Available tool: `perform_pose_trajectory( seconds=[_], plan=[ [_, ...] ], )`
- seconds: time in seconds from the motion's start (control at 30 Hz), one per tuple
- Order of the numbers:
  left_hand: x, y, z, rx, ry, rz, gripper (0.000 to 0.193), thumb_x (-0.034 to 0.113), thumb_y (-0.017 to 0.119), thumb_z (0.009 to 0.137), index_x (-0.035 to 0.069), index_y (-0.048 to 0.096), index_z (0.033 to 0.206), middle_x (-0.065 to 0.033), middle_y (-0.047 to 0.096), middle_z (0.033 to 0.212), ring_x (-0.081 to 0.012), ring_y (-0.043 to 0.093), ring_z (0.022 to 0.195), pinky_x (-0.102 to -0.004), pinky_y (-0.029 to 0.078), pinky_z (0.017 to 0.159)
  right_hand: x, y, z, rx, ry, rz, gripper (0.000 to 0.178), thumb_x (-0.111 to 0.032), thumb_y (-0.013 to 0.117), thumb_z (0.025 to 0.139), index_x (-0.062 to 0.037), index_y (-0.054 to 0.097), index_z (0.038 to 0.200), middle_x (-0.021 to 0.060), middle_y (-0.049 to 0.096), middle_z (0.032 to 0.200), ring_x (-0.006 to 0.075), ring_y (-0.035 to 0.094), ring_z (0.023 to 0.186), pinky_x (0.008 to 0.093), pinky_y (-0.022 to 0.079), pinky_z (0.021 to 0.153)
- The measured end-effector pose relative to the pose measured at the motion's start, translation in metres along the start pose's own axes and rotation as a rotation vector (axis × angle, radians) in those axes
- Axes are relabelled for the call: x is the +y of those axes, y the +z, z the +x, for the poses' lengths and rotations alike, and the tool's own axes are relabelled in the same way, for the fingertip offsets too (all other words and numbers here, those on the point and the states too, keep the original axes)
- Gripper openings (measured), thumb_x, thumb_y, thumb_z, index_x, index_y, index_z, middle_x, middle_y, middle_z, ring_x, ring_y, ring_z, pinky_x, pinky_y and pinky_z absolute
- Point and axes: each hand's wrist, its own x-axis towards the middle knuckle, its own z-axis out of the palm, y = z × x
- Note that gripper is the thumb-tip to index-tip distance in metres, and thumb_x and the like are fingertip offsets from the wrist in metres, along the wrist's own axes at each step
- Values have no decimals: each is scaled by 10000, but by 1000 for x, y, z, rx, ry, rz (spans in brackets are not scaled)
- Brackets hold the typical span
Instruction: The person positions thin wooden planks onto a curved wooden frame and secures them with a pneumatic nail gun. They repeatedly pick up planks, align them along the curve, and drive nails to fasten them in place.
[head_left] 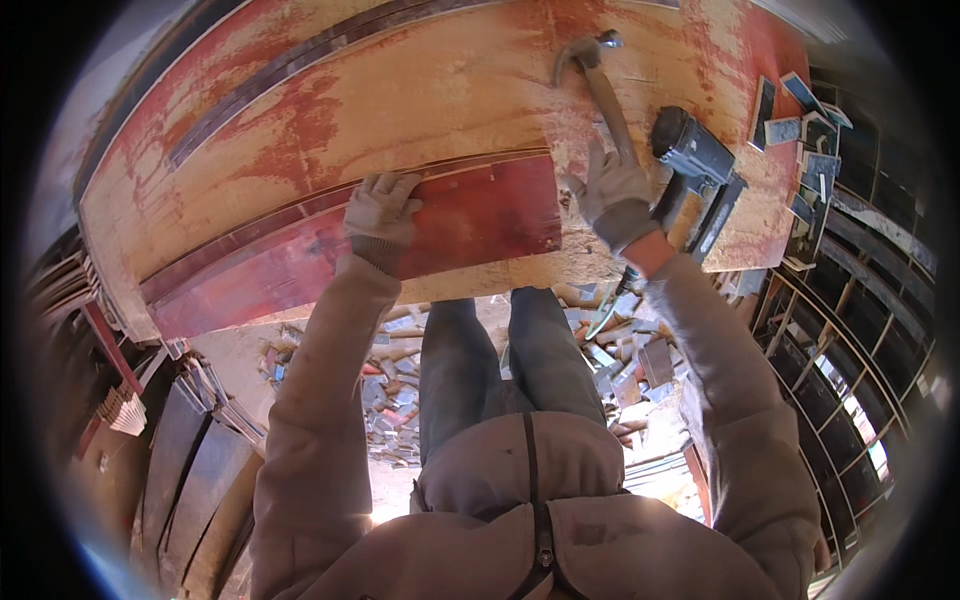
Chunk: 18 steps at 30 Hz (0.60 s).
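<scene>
A long red board (480,215) lies along the near side of the work table, with a thin strip (290,215) along its far edge. My left hand (383,212), in a light work glove, rests on the board, its fingers bent over the far edge. Just past the board's right end, my gloved right hand (612,192) has its fingers apart. A claw hammer (606,100) lies with its handle end at those fingers; whether they touch cannot be made out. Right beside that hand lies a dark nail gun (692,150).
The wooden table (430,90) has red stains. A dark narrow strip (300,65) lies farther back. Several small offcut plates (785,130) sit at the right edge. Scrap pieces (400,400) cover the floor by my legs; panels (195,470) stand at left, a metal rack (840,350) at right.
</scene>
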Motion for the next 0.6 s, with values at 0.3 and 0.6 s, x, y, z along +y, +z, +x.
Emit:
perform_pose_trajectory(
  seconds=[0.3, 0.6],
  plan=[
    [-7, 8, -3, 52, 63, 40, 419, 185, 813, 726, 158, 748, 1139, -32, 713, 1064, -291, 646, 1007, -443, 537, 856, 58, -4, -61, 268, 462, 196, 546, -429, 683, 906, -9, 541, 1225, 192, 625, 1006, 361, 612, 883, 472, 482, 819],
    [-14, 9, -1, 10, 106, 45, 408, 187, 819, 708, 132, 738, 1104, -44, 706, 1048, -292, 644, 978, -436, 538, 834, 142, 0, -36, 173, 1204, 1231, 252, -225, 730, 836, -5, 653, 933, 69, 602, 708, 227, 594, 608, 367, 535, 595]
  ],
)
